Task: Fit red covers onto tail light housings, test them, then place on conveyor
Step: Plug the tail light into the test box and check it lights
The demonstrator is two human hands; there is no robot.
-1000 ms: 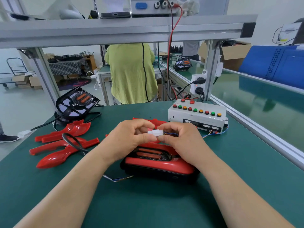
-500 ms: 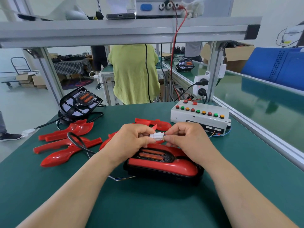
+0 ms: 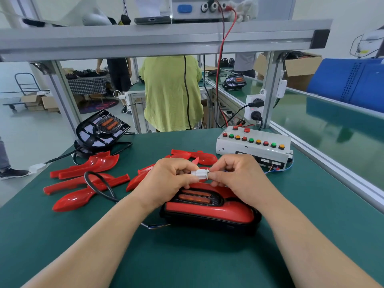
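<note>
In your head view, your left hand [image 3: 166, 179] and right hand [image 3: 239, 177] meet above the bench [image 3: 311, 215], each pinching one end of the white connector [image 3: 200, 174] with curled fingers. The tail light housing [image 3: 207, 227], its red cover [image 3: 218, 214] fitted, lies directly beneath your hands. Loose covers [image 3: 83, 179] lie left of your left hand; the test box [image 3: 253, 146] sits just beyond your right hand.
</note>
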